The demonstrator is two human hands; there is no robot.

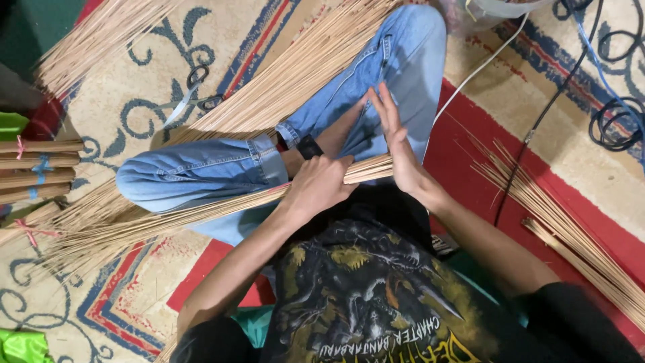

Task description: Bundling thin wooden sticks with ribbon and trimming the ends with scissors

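I sit cross-legged in blue jeans on a patterned carpet. My left hand is closed around a bundle of thin pale sticks that lies across my lap and fans out to the left. My right hand is flat, fingers straight, with its palm pressed against the bundle's right end. A black band sits on an ankle just above my left hand.
A larger sheaf of sticks lies behind my legs, with scissors beside it. Tied bundles are stacked at the left edge. Loose sticks lie on the red border at right. Cables coil at the top right.
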